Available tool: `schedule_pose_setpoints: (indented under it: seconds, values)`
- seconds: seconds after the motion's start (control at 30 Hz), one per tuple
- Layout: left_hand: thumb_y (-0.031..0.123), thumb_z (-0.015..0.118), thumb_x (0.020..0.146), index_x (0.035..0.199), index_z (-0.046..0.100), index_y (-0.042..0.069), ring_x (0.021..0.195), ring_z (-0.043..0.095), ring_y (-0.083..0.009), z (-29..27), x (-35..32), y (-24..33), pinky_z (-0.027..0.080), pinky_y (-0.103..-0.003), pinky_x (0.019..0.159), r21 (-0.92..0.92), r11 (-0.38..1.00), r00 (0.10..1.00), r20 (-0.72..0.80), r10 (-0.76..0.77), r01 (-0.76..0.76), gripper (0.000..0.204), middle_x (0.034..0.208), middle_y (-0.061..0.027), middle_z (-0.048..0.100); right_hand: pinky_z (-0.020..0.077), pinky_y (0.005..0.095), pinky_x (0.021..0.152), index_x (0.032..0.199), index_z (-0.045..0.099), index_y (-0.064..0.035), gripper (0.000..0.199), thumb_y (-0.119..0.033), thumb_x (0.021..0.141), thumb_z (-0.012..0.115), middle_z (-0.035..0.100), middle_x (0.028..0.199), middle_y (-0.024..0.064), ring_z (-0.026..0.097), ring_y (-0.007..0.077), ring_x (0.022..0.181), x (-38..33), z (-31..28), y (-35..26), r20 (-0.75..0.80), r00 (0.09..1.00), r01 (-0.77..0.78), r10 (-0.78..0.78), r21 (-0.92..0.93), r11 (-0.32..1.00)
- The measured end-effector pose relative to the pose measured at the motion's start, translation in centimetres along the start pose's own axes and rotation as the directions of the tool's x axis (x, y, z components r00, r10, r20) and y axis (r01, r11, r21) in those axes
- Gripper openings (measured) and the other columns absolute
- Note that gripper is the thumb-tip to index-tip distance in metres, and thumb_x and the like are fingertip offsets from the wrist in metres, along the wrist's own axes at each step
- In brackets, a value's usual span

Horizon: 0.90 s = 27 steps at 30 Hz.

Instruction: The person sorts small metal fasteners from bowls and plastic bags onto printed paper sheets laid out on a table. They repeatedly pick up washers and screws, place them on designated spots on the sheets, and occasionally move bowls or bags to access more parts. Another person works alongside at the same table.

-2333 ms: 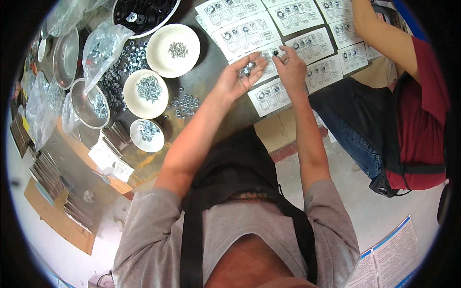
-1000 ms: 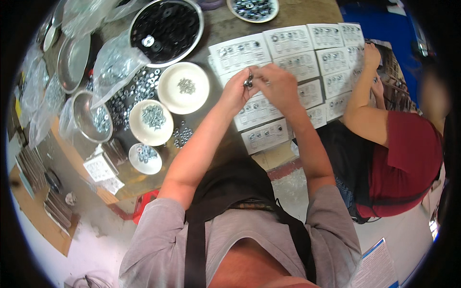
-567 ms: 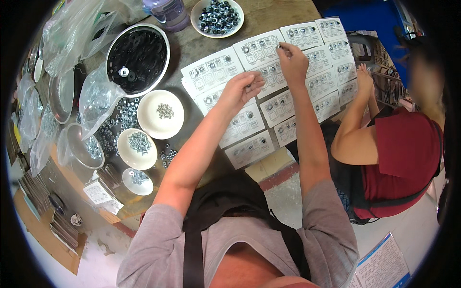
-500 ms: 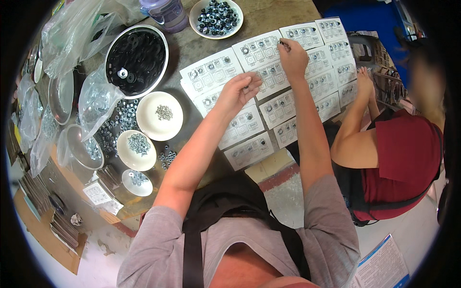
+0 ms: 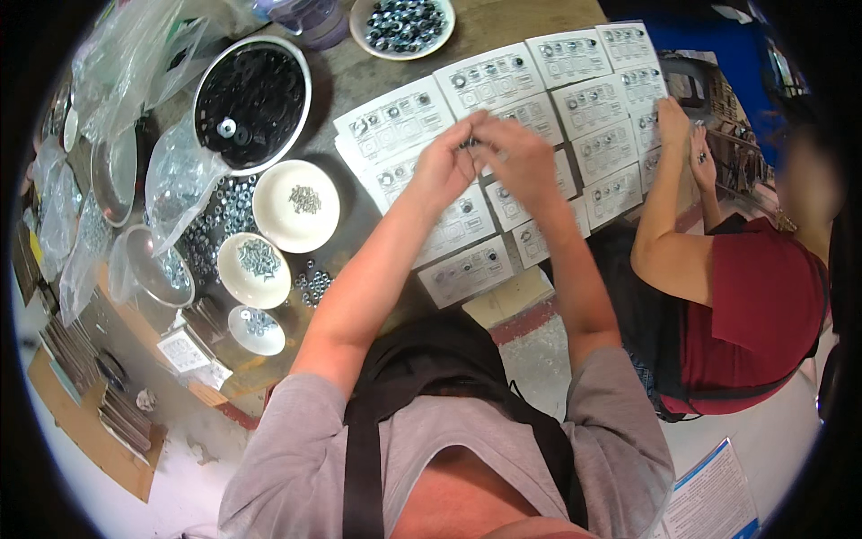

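Left hand [image 5: 446, 168] curls round small dark parts [image 5: 468, 142], center of frame, above printed white cards [image 5: 395, 119]; right hand [image 5: 523, 162], motion-blurred, meets it there, own grip impossible to tell. Cards lie in rows across tabletop [image 5: 503, 22]. Upper left, metal bowl [image 5: 308, 94] of black washers; just below, cream bowls [image 5: 268, 213] of small metal pieces. Far right, co-worker in red shirt [image 5: 759, 296], hands raised beside cards.

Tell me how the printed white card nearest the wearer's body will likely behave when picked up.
The card looks thin and flat, so it is probably light and may flex. The small dark part near its right end seems to rest loose on it, so tilting could slide that off.
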<state>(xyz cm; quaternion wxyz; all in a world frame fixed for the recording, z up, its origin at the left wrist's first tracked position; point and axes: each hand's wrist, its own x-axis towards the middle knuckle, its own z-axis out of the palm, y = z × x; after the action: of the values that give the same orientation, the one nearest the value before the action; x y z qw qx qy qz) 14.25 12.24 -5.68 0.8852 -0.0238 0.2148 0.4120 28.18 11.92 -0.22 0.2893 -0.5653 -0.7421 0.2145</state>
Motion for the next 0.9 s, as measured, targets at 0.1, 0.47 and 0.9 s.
schedule_pose_setpoints:
  seconds: [0.1,0.47,0.9]
  values:
    - [0.021,0.04,0.098,0.137,0.034,-0.004,0.117,0.05,-0.0247,0.6,-0.1,-1.6,0.042,-0.035,0.099,0.026,0.998,0.998,-0.025,-0.063,0.063,0.047,0.13,-0.015,0.048,0.0507,0.0285,0.064,0.091,0.068,-0.0081,0.015,-0.011,0.076,0.068,0.067,0.087,0.0082,0.066,0.0218,0.074,-2.4,0.0,0.0,0.012,0.983,-0.184,0.183,0.024,0.983]
    - [0.02,0.046,0.096,0.135,0.037,-0.005,0.123,0.048,-0.0268,1.5,-1.3,-3.5,0.044,-0.034,0.098,0.177,0.979,0.98,-0.19,-0.065,0.099,0.046,0.134,-0.019,0.046,0.0486,0.0275,0.059,0.099,0.07,-0.0067,0.024,-0.013,0.076,0.071,0.067,0.082,0.0078,0.065,0.0167,0.065,-1.1,-0.6,11.0,-0.25,0.92,-0.35,0.301,-0.181,0.919]
    - [0.047,0.025,0.1,0.138,0.028,-0.006,0.121,0.047,-0.0287,2.7,-2.0,-6.6,0.037,-0.041,0.103,0.099,0.962,0.962,-0.128,-0.242,0.255,0.066,0.129,-0.0193,0.048,0.0498,0.0307,0.062,0.095,0.069,-0.0079,0.023,-0.005,0.072,0.068,0.067,0.087,0.0072,0.064,0.0225,0.071,-8.9,-1.2,-1.1,-0.086,0.921,-0.368,0.38,0.131,0.921]
